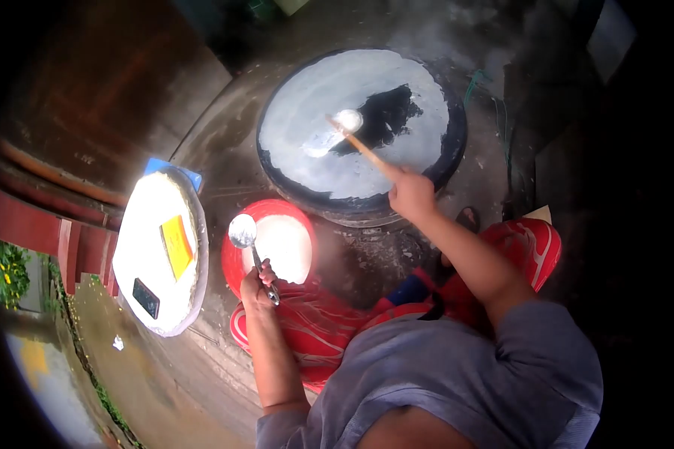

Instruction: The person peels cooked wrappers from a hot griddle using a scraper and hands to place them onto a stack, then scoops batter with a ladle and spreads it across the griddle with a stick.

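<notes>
My right hand [413, 196] is closed around a wooden stick [368, 153]. The stick's far end touches the white batter spread over a large round black griddle [427, 168]. Near that end lies a thicker white pool of batter [323, 142], and a dark bare patch shows to its right. In my left hand [257, 287] is a metal ladle [243, 230], gripped by its dark handle. Its bowl hangs over the left rim of a red basin [233, 263] that holds white liquid batter [286, 247].
To the left stands a round white surface [146, 232] bearing a yellow packet [177, 245] and a dark phone [146, 298]. A green cord [472, 86] lies right of the griddle. Red patterned cloth [307, 322] covers my legs. Steam hangs at the back.
</notes>
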Motion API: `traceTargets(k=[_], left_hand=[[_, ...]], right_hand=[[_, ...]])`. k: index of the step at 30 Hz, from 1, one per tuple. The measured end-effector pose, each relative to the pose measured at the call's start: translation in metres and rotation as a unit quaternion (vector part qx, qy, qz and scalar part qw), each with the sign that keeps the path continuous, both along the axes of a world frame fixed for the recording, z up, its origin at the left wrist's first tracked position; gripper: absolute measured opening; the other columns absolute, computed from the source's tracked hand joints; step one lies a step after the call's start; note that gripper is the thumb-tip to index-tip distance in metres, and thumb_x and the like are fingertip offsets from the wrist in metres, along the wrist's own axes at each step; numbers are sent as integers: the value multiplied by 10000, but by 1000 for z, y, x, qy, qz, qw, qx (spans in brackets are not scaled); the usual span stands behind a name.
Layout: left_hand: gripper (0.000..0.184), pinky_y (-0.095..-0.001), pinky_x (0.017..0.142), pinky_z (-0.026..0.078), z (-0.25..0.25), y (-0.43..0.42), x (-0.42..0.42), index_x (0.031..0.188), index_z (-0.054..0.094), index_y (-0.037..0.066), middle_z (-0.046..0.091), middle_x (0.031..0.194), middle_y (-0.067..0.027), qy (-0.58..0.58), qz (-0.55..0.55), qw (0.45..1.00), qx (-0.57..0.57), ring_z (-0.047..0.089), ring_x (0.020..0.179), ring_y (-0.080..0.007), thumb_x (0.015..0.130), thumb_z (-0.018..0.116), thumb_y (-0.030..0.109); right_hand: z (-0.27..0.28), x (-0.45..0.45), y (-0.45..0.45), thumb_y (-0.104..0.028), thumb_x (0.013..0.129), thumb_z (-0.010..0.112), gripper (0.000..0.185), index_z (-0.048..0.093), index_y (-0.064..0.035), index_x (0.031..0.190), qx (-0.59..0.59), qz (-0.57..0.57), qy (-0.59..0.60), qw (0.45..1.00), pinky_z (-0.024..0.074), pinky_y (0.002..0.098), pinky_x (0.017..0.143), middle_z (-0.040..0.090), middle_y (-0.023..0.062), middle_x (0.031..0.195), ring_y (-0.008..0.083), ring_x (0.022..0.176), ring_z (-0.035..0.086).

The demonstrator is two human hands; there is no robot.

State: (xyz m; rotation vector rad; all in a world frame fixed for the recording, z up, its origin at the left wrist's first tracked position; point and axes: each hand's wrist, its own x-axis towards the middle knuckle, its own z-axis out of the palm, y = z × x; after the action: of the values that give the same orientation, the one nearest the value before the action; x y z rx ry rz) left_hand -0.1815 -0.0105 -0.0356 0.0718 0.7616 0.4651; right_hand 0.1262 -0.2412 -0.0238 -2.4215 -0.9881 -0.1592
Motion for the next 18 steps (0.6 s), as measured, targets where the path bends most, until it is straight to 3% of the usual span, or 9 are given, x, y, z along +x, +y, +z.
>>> traceTargets(k=[1,3,7,11,13,15,18], left_hand=[[246,-221,426,356,0,0,2,931,412,-68,434,693,-69,0,-2,1000,1,390,495,-116,930,252,120],[253,-222,425,354,0,0,2,926,412,-66,422,672,-63,-16,8,1000,-22,389,495,-114,935,248,127],[270,-224,425,354,0,1,4,919,411,-64,410,656,-57,-7,-4,1000,-22,388,495,-114,941,236,140],[301,-229,426,356,0,3,6,925,409,-67,410,653,-53,23,11,1000,-14,383,488,-117,950,218,165],[315,-229,427,355,3,-1,11,929,409,-69,415,660,-54,60,41,997,-1,382,485,-118,956,217,178],[331,-233,428,358,1,0,9,947,407,-78,434,686,-67,39,28,999,-11,387,491,-121,962,214,190],[332,-238,432,364,-1,4,8,955,404,-80,441,705,-76,12,11,999,-32,394,495,-123,963,215,193]], right_hand=[[0,-13,-1,-69,628,624,476,584,-133,1098,-6,45,-8,999,493,368,609,567,85,839,281,699,592],[-18,-7,-5,-50,654,594,428,589,-125,1075,10,102,-109,989,487,371,607,565,76,825,273,702,590],[-6,51,-17,-37,708,538,340,600,-98,1037,-64,-52,-139,987,483,382,588,594,80,807,279,689,593],[8,31,-15,-78,695,584,358,538,-76,1051,-20,-113,49,992,493,409,632,591,110,860,313,749,608],[-4,12,-13,-80,677,600,377,537,-101,1048,-5,-26,-5,1000,495,399,641,578,111,856,297,759,605],[-18,32,-18,-79,663,610,360,568,-105,1019,-10,-18,-99,995,496,398,625,579,96,839,291,740,598],[-14,80,-30,-79,658,612,337,594,-103,994,-57,-111,-117,985,493,412,597,591,94,823,296,729,599]])
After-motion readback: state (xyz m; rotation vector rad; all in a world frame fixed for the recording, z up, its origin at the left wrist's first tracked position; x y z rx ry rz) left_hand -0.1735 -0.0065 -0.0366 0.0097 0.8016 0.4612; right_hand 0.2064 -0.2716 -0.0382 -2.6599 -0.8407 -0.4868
